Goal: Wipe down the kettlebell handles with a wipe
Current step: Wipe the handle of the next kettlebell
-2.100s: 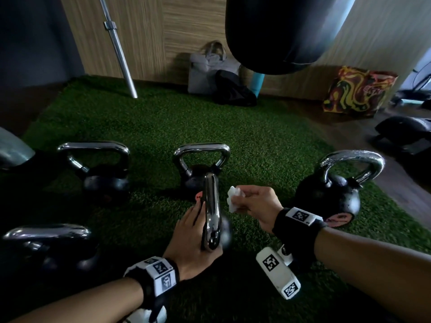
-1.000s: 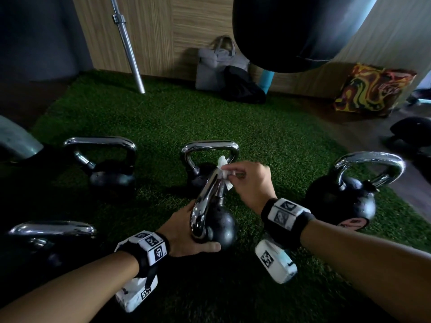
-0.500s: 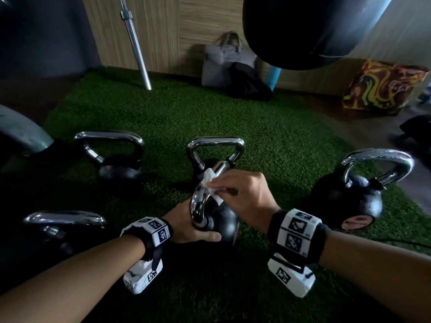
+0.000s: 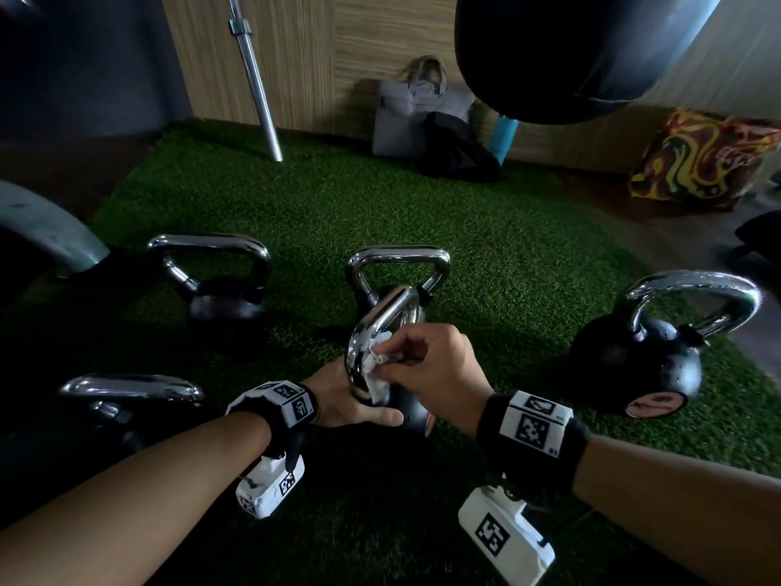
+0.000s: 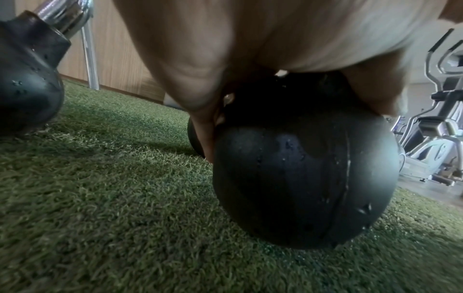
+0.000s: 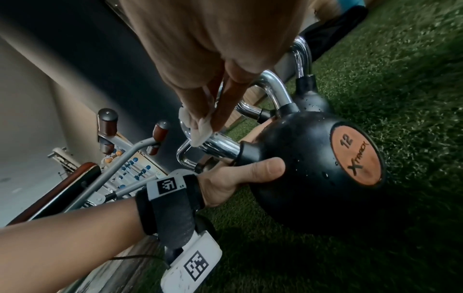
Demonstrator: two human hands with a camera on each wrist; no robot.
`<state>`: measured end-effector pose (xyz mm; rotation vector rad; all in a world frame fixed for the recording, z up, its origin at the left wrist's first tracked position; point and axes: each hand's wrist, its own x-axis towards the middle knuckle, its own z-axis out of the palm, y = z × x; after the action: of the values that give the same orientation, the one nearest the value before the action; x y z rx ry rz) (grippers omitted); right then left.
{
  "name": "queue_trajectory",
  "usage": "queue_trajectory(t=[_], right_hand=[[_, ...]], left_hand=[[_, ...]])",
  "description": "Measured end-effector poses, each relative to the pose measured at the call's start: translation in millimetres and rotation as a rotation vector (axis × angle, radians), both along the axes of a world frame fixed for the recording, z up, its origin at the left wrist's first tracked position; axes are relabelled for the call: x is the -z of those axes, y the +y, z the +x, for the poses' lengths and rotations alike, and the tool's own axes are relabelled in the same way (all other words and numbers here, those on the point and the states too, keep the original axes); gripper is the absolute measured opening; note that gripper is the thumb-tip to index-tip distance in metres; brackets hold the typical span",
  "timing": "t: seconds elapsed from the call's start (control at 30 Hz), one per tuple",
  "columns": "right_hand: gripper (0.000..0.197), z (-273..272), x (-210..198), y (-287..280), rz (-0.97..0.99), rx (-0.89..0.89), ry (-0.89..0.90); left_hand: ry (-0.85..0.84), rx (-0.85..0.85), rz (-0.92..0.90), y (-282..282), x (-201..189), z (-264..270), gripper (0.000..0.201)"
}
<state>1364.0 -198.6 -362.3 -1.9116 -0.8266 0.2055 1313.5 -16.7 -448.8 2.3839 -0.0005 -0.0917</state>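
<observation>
A black 12 kettlebell [image 4: 408, 410] [image 5: 300, 178] [image 6: 313, 168] with a chrome handle [image 4: 380, 327] [image 6: 218, 144] is tipped on the green turf. My left hand [image 4: 350, 399] [image 6: 240, 178] grips its body just below the handle, thumb on the near side. My right hand [image 4: 431, 365] [image 6: 205, 111] pinches a crumpled white wipe [image 4: 374, 370] [image 6: 200, 130] and presses it on the lower near part of the handle. Several other chrome-handled kettlebells stand around: one behind [image 4: 397, 264], one far left [image 4: 224, 289], one near left [image 4: 131, 391], one right [image 4: 651, 344].
A black punching bag [image 4: 570, 48] hangs overhead at the back. A barbell [image 4: 253, 78] leans on the wood wall, with a grey bag [image 4: 418, 107] and a patterned bag [image 4: 697, 158] at its foot. Gym machines [image 5: 438, 119] stand off the turf.
My right hand has slid the wipe down the chrome handle from its far top toward its base near my left hand. The left hand keeps its grip on the tilted kettlebell.
</observation>
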Motion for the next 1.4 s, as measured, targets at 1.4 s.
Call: queue_trajectory(t=[1.4], right_hand=[[0.033, 18.9, 16.7, -22.4, 0.427, -0.086, 1.128]], left_hand=[[-0.063, 0.11, 0.056, -16.8, -18.3, -25.8, 0.084]])
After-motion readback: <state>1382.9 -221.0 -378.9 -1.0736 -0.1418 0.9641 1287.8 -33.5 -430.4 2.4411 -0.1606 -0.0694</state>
